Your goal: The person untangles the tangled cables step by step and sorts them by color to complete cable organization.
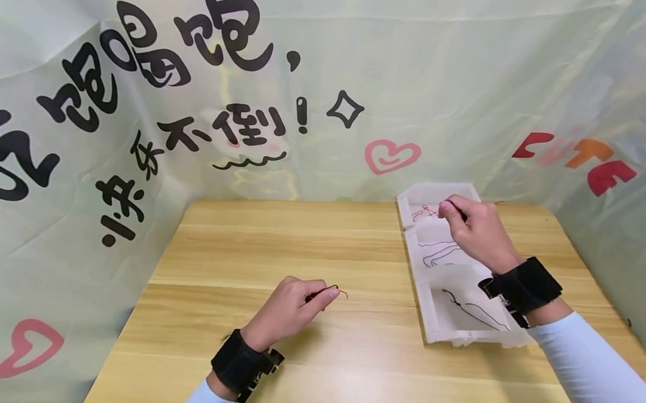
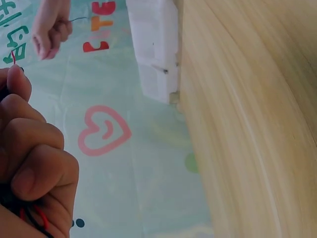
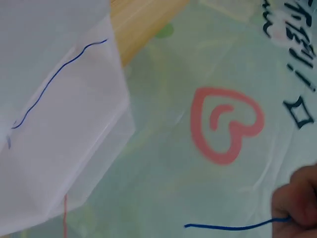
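My left hand (image 1: 292, 306) is over the table, its curled fingers gripping red and black wires. A red wire end (image 1: 343, 292) sticks out past the thumb and index finger, and more red and black strands (image 2: 39, 215) show below the palm in the left wrist view. Over the far part of a white divided tray (image 1: 424, 304), my right hand (image 1: 477, 231) pinches a blue wire (image 3: 233, 228). Red wires (image 1: 424, 212) lie in the tray's far compartment, blue wires (image 1: 438, 253) in the middle one, black wires (image 1: 468, 309) in the near one. My right hand hides part of the tray.
The tray stands on the right of a wooden table (image 1: 277, 242). Pale printed cloth (image 1: 460, 99) walls off the back and both sides, close behind the tray. Each wrist wears a black strap (image 1: 527, 284).
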A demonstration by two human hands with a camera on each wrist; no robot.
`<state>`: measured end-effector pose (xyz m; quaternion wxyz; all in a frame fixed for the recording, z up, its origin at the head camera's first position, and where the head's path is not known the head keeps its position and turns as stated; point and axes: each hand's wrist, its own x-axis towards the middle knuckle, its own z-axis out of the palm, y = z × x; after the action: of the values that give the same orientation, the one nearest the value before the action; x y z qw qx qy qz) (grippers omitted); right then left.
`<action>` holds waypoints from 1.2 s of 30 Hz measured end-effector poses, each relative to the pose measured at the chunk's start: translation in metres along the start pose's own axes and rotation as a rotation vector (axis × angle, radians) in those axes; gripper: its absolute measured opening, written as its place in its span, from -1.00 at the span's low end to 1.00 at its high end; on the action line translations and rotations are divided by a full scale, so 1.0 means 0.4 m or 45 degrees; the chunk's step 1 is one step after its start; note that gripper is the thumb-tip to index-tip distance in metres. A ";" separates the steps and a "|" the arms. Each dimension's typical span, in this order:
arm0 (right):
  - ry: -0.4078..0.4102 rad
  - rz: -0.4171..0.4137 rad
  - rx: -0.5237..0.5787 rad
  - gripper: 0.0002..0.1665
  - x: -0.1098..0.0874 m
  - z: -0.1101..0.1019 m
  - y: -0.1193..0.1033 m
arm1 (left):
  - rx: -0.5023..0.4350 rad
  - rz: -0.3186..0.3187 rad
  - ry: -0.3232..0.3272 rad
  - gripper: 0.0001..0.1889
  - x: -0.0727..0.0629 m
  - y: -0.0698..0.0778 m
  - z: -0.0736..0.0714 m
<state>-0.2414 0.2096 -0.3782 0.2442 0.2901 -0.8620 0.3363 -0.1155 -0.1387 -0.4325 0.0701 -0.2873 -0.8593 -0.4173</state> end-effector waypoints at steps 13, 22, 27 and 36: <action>-0.410 0.050 -0.043 -0.86 -0.030 -0.010 0.068 | -0.070 -0.145 -0.086 -0.55 -0.007 0.004 -0.012; -0.491 0.075 -0.073 -0.89 -0.055 0.010 0.110 | -0.070 -0.149 -0.102 -0.56 -0.008 0.001 -0.013; -0.558 0.175 -0.109 -0.81 -0.070 0.017 0.133 | -0.078 -0.159 -0.120 -0.56 -0.006 0.005 -0.012; -0.558 0.249 -0.106 -0.28 -0.076 0.016 0.133 | -0.082 -0.169 -0.164 -0.66 -0.001 0.011 -0.009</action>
<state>-0.2566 0.2476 -0.4242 0.0292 0.2609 -0.9316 0.2515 -0.1130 -0.1396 -0.4272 -0.0224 -0.2582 -0.8654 -0.4289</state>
